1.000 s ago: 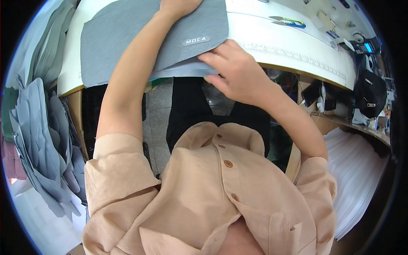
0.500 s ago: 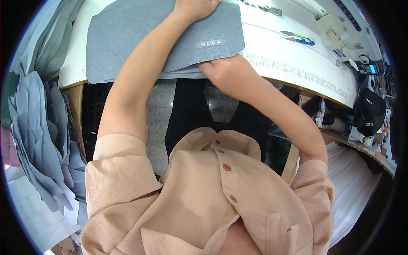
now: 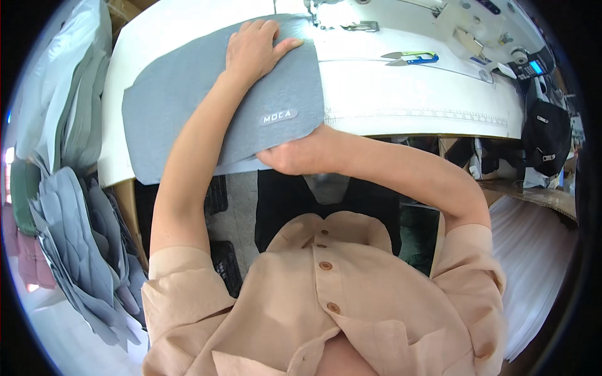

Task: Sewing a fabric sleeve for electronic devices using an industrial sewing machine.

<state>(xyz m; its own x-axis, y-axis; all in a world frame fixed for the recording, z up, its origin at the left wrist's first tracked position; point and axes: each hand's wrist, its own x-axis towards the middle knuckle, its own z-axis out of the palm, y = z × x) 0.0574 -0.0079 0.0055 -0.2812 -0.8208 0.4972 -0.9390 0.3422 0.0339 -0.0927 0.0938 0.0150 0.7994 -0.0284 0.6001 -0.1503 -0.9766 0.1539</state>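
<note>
A grey fabric panel (image 3: 182, 103) with rounded corners and a small label (image 3: 278, 117) lies on the white sewing table. My left hand (image 3: 256, 50) rests on top of it with fingers stretched and thumb apart, close to the lit needle area of the sewing machine (image 3: 311, 14). At the panel's near edge, my right hand (image 3: 293, 155) is closed, its knuckles showing. The right fingertips are hidden by the cloth, which they appear to grip. A paler layer shows beneath the panel along this edge.
Yellow-and-blue thread snips (image 3: 412, 59) lie on the table, right of the panel. The machine body (image 3: 467, 37) stands at the far right, with a black bag (image 3: 547, 138) beside it. Stacks of grey cut pieces (image 3: 78, 244) hang at the left.
The view has shifted, bringing the far table and all of my left hand into sight. The panel sits lower and further left in the picture, slightly turned, with both hands still on it.
</note>
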